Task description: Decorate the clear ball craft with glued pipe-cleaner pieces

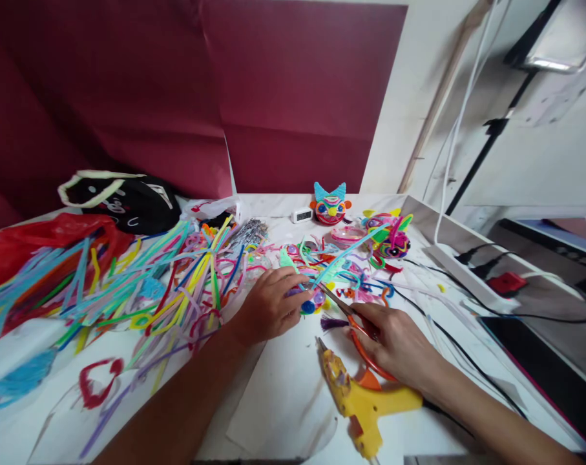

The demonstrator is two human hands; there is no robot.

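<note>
My right hand (394, 336) grips orange-handled scissors (363, 339), their blades pointing up and left toward my left hand's fingertips. My left hand (273, 303) has its fingers closed at the lower end of a light blue pipe cleaner (348, 252), which slants up to the right. Close under those fingers lies a colourful craft piece with purple and blue round parts (308, 307), partly hidden by the hand. A purple tassel (334, 323) rests beside the scissors. Just below my right hand, a yellow glue gun (365, 403) lies on a white sheet (280, 394).
Many pipe cleaners (176, 284) cover the left side, near a red plastic bag (113, 236) and a black pouch (128, 203). Behind stand a small digital clock (302, 215) and two decorated figures (329, 205). At right are a power strip (471, 278) and black cables.
</note>
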